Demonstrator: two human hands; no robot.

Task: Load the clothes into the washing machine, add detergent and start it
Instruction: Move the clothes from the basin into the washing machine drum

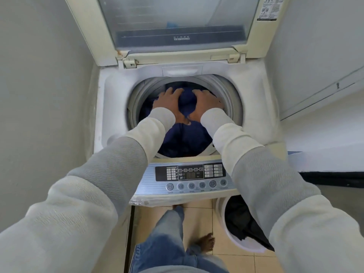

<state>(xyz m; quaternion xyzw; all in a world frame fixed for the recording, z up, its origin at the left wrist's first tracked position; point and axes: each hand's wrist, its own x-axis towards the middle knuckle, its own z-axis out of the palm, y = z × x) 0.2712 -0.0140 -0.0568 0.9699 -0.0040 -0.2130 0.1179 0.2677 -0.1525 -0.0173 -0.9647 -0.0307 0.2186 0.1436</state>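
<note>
Inside the round grey-rimmed drum [230,99] of the white top-loading washing machine [118,107]: bunched dark navy cloth [185,138], sitting high in the opening. Both hands are down in it, left hand [167,101] and right hand [206,104], fingers curled over one raised lump of the navy cloth and gripping it between them. Cream lid with clear window [177,26] stands raised behind. White round plastic laundry basket [244,248] on the tiled floor at right holds more dark clothes [240,219].

Risks, as judged:
- load packed tight, so further items may ride high and foul the lid
- a fold draped over the rim would jam closing
- right sleeve passes just over the grey control panel [191,174] with its round buttons and could press one early
- no detergent in view
</note>
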